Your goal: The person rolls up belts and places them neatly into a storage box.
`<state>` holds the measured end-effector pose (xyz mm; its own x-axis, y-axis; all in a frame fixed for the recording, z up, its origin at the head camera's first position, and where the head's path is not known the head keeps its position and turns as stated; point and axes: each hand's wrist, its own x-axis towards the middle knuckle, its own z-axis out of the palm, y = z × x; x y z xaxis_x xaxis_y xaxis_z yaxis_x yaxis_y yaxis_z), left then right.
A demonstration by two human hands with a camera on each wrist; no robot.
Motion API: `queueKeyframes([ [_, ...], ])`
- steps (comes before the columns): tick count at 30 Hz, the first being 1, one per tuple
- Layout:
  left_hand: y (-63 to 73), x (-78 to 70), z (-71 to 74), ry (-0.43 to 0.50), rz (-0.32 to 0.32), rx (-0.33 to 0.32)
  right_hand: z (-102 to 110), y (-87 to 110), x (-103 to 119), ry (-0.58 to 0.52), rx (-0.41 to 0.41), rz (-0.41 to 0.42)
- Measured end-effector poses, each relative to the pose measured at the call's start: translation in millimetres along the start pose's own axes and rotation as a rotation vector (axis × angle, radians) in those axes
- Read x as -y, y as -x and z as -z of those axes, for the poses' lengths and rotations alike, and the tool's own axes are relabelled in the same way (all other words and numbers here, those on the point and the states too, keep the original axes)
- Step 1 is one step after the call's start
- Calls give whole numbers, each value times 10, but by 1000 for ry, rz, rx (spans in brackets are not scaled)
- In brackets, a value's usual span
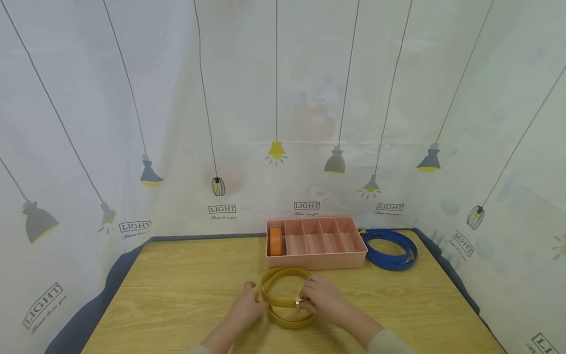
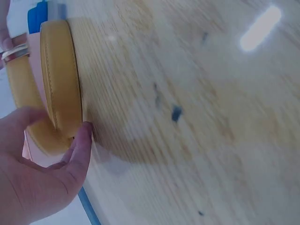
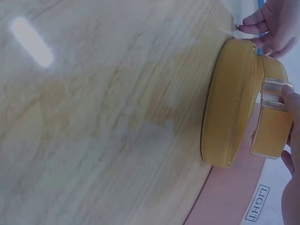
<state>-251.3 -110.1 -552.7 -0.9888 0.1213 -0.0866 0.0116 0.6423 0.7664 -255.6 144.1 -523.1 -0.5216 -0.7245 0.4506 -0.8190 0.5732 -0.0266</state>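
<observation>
Head view: the yellow belt (image 1: 283,303) lies coiled on the table (image 1: 177,285), directly in front of the pink divided box (image 1: 318,262) and opposite the left half of its front wall. Contact between coil and wall cannot be confirmed.

Orientation: the strap is wound on edge, with the coil's opening facing up. The coil extends slightly more toward and away from the box than across it. The run carrying the gold buckle (image 1: 298,302) lies roughly parallel to the box's long front wall. The compartments run front to back, at right angles to that run.

Hands: the right hand (image 1: 325,299), in front of the box's middle, is the nearer to it and pinches the belt at the buckle end. The left hand (image 1: 247,307), forward of the box's left corner, is at the coil's left side with fingers extended, not closed round the strap; the exact contact cannot be told.

Reference positions: an orange rolled strap (image 1: 276,241) occupies the box's leftmost compartment. A blue belt (image 1: 389,264) lies coiled just beside the box's right end.
</observation>
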Motion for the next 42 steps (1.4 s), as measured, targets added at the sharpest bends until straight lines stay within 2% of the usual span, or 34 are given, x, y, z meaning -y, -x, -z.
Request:
queueKeyframes([
  [4,-11,-42,-46,-82,-32,10,95,11,-47,10,-21,-44],
  [9,1,-113,-34,-167,-84,-27,248,71,-138,9,-27,-88],
  [15,17,-64,108,-247,-50,-25,424,212,-274,-124,37,-262],
  [19,6,19,225,-213,3,-28,496,292,-368,-180,85,-366],
  [23,18,74,320,-109,62,-24,533,369,-428,-204,137,-429],
  [27,30,98,378,-35,96,-17,491,432,-448,-241,209,-418],
  [33,35,118,399,-17,98,-9,351,516,-370,-231,364,-405],
  [39,25,145,393,-7,93,11,265,498,-260,-238,385,-405],
  [42,20,150,386,0,94,14,230,459,-226,-211,412,-339],
])
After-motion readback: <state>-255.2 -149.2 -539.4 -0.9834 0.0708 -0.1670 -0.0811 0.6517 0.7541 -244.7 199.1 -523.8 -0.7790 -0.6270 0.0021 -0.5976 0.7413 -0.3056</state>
